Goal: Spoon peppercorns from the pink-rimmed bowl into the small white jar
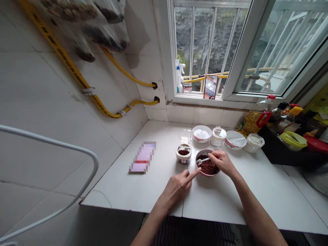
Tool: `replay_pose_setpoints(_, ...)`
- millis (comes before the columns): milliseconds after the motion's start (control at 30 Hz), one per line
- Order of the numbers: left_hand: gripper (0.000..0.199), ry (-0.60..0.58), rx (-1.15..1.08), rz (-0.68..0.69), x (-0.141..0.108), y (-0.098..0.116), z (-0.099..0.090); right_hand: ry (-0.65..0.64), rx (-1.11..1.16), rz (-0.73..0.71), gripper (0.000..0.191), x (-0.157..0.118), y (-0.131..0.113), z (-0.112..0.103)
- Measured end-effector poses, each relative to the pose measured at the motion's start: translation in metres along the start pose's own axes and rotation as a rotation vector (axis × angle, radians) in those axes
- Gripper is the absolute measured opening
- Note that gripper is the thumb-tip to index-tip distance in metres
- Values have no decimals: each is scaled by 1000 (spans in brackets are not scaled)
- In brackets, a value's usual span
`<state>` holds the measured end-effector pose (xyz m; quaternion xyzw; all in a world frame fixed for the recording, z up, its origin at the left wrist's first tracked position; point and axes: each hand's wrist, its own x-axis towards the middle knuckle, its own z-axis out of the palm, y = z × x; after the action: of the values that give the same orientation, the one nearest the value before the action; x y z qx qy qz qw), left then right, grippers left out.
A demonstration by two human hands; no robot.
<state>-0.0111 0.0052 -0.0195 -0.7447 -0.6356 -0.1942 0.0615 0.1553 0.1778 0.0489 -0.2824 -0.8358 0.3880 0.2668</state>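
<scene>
My right hand (222, 162) is closed round the handle of a small white spoon (203, 160). The spoon's scoop rests over dark red, peppercorn-like grains (210, 168) in a round bowl (208, 176). With its index finger stretched out, my left hand (181, 184) touches or nearly touches the bowl's left rim; its other fingers are curled and nothing shows in them. Just left of the bowl stands a small jar (183, 158), its clear lid (186, 136) tipped back, with the same dark red grains inside.
Behind are a bowl of white powder or grains (202, 132), a lidded jar (218, 136), a second bowl (235, 140) and another jar (254, 142). Oil and sauce bottles (256, 118) crowd the right. A blurred pinkish packet (143, 158) lies left; a phone (210, 87) leans at the window.
</scene>
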Motion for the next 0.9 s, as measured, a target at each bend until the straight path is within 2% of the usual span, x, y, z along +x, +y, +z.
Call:
replay_pose_setpoints(100, 67, -31, -9, -6, 2, 0, 6, -34, 84, 59, 52, 0, 0, -1)
replay_pose_setpoints(333, 66, 3, -36, -31, -1, -2, 8, -57, 196, 121, 56, 2, 7, -4)
replay_pose_setpoints(633, 67, 12, -43, -39, -1, 1, 7, 10, 194, 113, 56, 2, 12, -13)
replay_pose_setpoints(767, 67, 2, -28, -48, -1, 1, 9, 29, 195, 123, 56, 3, 12, -11)
replay_pose_setpoints(900, 67, 23, -42, -46, -1, 1, 10, 103, 247, 129, 56, 7, 3, -4)
